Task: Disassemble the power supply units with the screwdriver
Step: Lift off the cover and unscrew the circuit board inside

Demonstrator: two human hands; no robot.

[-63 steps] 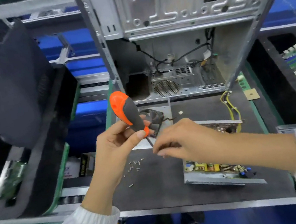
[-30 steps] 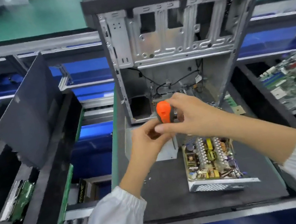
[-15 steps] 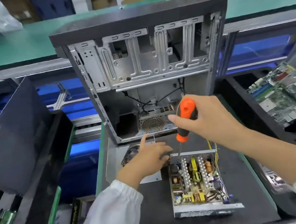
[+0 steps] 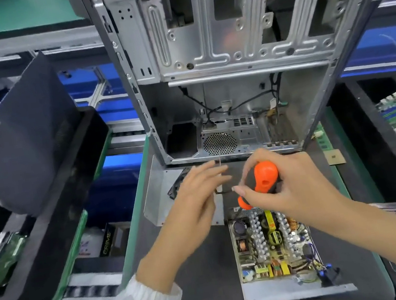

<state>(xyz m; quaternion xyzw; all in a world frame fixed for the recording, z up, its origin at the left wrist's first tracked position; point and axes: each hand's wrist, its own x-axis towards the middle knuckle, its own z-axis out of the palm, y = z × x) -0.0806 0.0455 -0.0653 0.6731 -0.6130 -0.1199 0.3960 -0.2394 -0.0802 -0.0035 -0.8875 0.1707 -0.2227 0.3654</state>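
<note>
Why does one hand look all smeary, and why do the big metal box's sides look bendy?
Head view: the left hand is smeared at the fingers, which is motion blur, while the right hand gripping the orange screwdriver looks sharper. The computer case splays and leans because the wide-angle lens bends straight edges. Its bare metal catches soft glare, and the picture's edges go soft too.

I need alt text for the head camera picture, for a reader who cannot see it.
A right hand grips an orange screwdriver pointing down at the far end of an opened power supply unit on a dark mat, while the left hand hovers open beside it. Behind them stands an empty metal computer case.
</note>
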